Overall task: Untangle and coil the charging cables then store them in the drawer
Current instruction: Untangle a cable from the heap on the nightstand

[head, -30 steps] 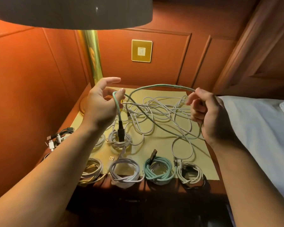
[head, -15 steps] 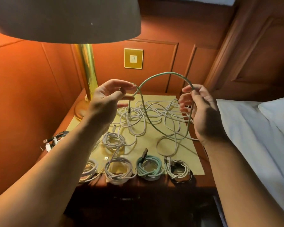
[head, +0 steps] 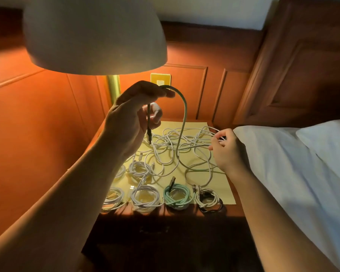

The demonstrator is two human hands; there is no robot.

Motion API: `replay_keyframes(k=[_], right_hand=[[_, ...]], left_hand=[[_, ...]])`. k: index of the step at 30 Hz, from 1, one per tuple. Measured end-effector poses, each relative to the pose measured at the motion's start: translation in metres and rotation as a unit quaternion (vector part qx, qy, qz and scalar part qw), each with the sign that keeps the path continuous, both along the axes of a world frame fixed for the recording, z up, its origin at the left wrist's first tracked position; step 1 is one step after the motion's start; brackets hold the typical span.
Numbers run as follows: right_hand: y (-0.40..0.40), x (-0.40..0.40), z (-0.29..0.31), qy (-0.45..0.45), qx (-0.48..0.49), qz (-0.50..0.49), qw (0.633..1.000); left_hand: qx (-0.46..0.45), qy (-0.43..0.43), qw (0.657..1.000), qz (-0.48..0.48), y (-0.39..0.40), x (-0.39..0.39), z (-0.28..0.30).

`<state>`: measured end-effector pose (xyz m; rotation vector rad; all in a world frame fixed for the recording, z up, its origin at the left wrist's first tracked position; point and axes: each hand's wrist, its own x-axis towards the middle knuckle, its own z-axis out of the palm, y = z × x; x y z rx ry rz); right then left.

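My left hand [head: 134, 116] is raised under the lamp and pinches a mint-green cable [head: 184, 114] near its end; the dark plug hangs down in front of my palm. The cable arches over and drops into a tangle of white cables [head: 177, 143] on the yellow mat [head: 222, 189]. My right hand [head: 227, 152] is low at the tangle's right edge, its fingers curled around white strands there. Along the mat's front edge lie several coiled cables: white coils [head: 145, 196], a mint-green coil [head: 178, 195] and a white-and-black coil [head: 208, 199].
A large lampshade [head: 94, 34] hangs close above my left hand on a brass stem [head: 113, 89]. The dark wooden nightstand [head: 165, 216] stands between the orange panelled wall [head: 37, 114] and a bed with white sheet [head: 294, 173]. A gold wall plate [head: 160, 80] sits behind.
My left hand rose higher with the green cable's end. My right hand let go of the green cable and dropped to the white strands at the tangle's right edge.
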<state>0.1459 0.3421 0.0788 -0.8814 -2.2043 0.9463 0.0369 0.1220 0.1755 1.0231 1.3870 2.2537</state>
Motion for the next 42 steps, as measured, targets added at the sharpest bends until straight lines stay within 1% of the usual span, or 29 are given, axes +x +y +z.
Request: replay_keyframes(k=[1, 3, 5, 6, 8, 9, 11, 12, 13, 14, 15, 16, 17, 18, 20, 21, 23, 25, 26, 28, 30, 33, 35, 36, 37, 39, 42], right_hand=[[-0.006, 0.002, 0.008, 0.010, -0.022, 0.033, 0.999], [-0.021, 0.009, 0.022, 0.020, -0.080, 0.155, 0.984], [-0.036, 0.013, 0.026, -0.002, -0.118, 0.270, 0.956], [-0.041, 0.012, 0.022, -0.021, -0.119, 0.294, 0.948], [-0.050, 0.006, 0.010, -0.039, -0.112, 0.296, 0.948], [-0.052, 0.003, 0.005, -0.032, -0.107, 0.285, 0.952], [-0.052, -0.003, -0.001, 0.002, -0.080, 0.254, 0.964], [-0.050, -0.004, -0.001, 0.020, -0.057, 0.236, 0.970], [-0.048, -0.006, -0.001, 0.034, -0.032, 0.221, 0.974], [-0.046, -0.007, -0.001, 0.043, -0.006, 0.210, 0.977], [-0.045, -0.007, 0.001, 0.047, 0.023, 0.207, 0.977], [-0.044, -0.007, 0.003, 0.043, 0.052, 0.208, 0.976], [-0.044, -0.006, 0.005, 0.033, 0.079, 0.216, 0.973], [-0.045, -0.005, 0.007, 0.017, 0.099, 0.226, 0.969], [-0.050, -0.004, 0.009, -0.017, 0.110, 0.243, 0.964], [-0.052, -0.005, 0.009, -0.028, 0.109, 0.245, 0.963], [-0.057, -0.007, 0.009, -0.039, 0.110, 0.241, 0.964], [-0.059, -0.009, 0.008, -0.030, 0.108, 0.238, 0.965], [-0.059, -0.010, 0.008, -0.023, 0.110, 0.236, 0.965], [-0.056, -0.011, 0.006, -0.021, 0.124, 0.231, 0.965], [-0.054, -0.014, 0.001, -0.036, 0.125, 0.219, 0.967], [-0.049, -0.018, -0.010, -0.078, 0.133, 0.178, 0.972], [-0.041, -0.020, -0.015, -0.118, 0.145, 0.134, 0.973], [-0.036, -0.020, -0.017, -0.136, 0.146, 0.115, 0.973], [-0.032, -0.019, -0.017, -0.145, 0.146, 0.101, 0.973], [-0.026, -0.018, -0.016, -0.142, 0.149, 0.086, 0.975], [-0.024, -0.016, -0.013, -0.073, 0.172, 0.075, 0.979]], left_hand=[[0.006, -0.009, 1.000, -0.012, -0.001, 0.002, 0.001], [0.026, -0.024, 0.998, -0.047, -0.004, 0.006, 0.007], [0.059, -0.042, 0.993, -0.095, -0.006, 0.010, 0.012], [0.079, -0.057, 0.988, -0.119, -0.007, 0.012, 0.013], [0.107, -0.083, 0.977, -0.167, -0.009, 0.015, 0.017], [0.113, -0.091, 0.973, -0.179, -0.008, 0.016, 0.017], [0.088, -0.085, 0.980, -0.158, -0.006, 0.013, 0.015], [0.049, -0.050, 0.991, -0.114, -0.005, 0.008, 0.009], [-0.014, 0.028, 0.999, -0.038, -0.005, 0.003, 0.003], [-0.098, 0.150, 0.982, 0.066, -0.005, -0.004, -0.006], [-0.182, 0.278, 0.931, 0.148, -0.004, -0.008, -0.016], [-0.244, 0.365, 0.880, 0.181, -0.003, -0.010, -0.025], [-0.280, 0.402, 0.851, 0.189, -0.002, -0.010, -0.034], [-0.295, 0.397, 0.850, 0.178, 0.001, -0.008, -0.044], [-0.291, 0.343, 0.882, 0.140, 0.009, 0.000, -0.054], [-0.284, 0.328, 0.891, 0.137, 0.013, 0.002, -0.057], [-0.278, 0.316, 0.894, 0.155, 0.018, 0.002, -0.063], [-0.278, 0.293, 0.901, 0.161, 0.019, 0.000, -0.062], [-0.272, 0.262, 0.913, 0.154, 0.018, 0.000, -0.060], [-0.228, 0.158, 0.952, 0.125, 0.017, 0.001, -0.056], [-0.181, 0.070, 0.974, 0.113, 0.014, 0.000, -0.051], [-0.126, -0.055, 0.987, 0.088, 0.011, -0.007, -0.047], [-0.094, -0.137, 0.983, 0.078, 0.006, -0.011, -0.043], [-0.081, -0.163, 0.980, 0.077, 0.004, -0.015, -0.041], [-0.076, -0.178, 0.978, 0.080, 0.002, -0.018, -0.039], [-0.098, -0.170, 0.977, 0.088, -0.001, -0.024, -0.036], [-0.146, -0.128, 0.979, 0.071, -0.003, -0.031, -0.044]])
